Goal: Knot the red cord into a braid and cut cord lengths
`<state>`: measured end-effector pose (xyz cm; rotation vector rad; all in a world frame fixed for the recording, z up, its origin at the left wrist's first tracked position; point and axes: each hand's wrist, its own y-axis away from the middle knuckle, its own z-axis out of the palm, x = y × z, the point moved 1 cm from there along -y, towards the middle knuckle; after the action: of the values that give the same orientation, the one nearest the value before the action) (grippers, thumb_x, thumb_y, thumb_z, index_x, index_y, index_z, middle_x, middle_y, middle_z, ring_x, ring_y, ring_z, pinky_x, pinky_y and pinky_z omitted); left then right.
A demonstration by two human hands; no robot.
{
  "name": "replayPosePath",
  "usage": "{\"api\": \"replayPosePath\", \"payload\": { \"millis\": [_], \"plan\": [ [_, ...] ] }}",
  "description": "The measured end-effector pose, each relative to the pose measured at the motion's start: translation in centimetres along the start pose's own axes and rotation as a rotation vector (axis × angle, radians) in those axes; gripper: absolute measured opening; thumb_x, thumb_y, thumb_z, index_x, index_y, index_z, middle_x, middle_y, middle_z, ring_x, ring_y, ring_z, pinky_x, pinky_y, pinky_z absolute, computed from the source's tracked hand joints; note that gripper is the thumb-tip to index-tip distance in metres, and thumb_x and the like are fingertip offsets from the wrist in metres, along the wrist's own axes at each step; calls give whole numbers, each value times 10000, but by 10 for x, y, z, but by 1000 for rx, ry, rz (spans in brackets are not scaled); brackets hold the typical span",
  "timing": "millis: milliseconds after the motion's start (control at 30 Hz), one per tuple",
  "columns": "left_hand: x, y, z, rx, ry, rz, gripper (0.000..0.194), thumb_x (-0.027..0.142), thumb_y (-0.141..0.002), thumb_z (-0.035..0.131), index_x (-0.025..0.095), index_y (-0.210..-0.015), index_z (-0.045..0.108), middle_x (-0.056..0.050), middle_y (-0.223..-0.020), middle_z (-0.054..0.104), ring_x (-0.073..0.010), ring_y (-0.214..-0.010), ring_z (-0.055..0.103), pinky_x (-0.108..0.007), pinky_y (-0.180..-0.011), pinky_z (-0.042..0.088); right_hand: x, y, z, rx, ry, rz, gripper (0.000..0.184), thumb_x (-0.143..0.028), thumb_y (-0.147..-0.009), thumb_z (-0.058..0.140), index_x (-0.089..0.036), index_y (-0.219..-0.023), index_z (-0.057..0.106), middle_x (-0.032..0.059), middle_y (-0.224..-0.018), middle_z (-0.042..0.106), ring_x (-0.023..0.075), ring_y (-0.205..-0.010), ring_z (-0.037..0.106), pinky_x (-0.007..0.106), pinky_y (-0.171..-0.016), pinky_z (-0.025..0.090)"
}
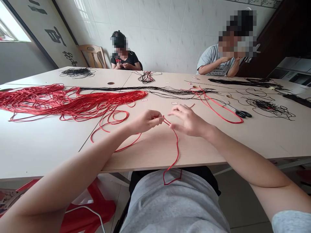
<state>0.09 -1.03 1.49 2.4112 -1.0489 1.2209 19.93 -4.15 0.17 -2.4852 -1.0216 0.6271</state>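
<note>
Above the table's near edge, my left hand (150, 121) is closed in a pinch on a thin red cord (178, 145). A small loop or knot shows at its fingertips. Just to the right is my right hand (188, 121), its fingers apart and curved, the thumb close to the cord; whether it touches the cord I cannot tell. From between the hands the cord hangs down over the table edge and bends across my grey shirt. More red cord curls on the table under my left forearm.
A large bundle of red cord (97, 102) lies left, with black cords (155, 89) stretched behind it. On the right are scissors (243, 114), a red cord loop (223, 106) and a black cord tangle (267, 108). Two people (125, 60) sit across the table (243, 142).
</note>
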Motion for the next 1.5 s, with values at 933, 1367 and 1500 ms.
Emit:
{"api": "replayPosePath", "payload": {
  "millis": [933, 1367, 1500],
  "plan": [
    [14, 10, 4, 8, -99, 25, 252, 351, -806, 465, 130, -801, 584, 51, -526, 349, -60, -466, 284, -205, -437, 232, -22, 3, 11, 230, -341, 229, 205, -286, -758, 563, -140, -798, 701, -33, -490, 366, 61, -458, 266, 217, -425, 220],
    [6, 4, 9, 74, -105, 116, 260, 350, -763, 519, 122, -671, 601, 49, -501, 396, -54, -471, 299, -201, -453, 257, -7, -3, 8, 190, -308, 413, 406, -293, -739, 543, -175, -480, 254, -50, -494, 171, 62, -474, 173, 231, -440, 164],
    [5, 0, 15, 111, -106, 156, 193, 274, -737, 518, 120, -641, 584, 27, -552, 476, -61, -507, 359, -199, -488, 306, 0, -11, 13, 248, -432, 538, 406, -232, -662, 558, -184, -484, 196, -61, -478, 153, 47, -453, 148, 222, -428, 134]
  ]
}}
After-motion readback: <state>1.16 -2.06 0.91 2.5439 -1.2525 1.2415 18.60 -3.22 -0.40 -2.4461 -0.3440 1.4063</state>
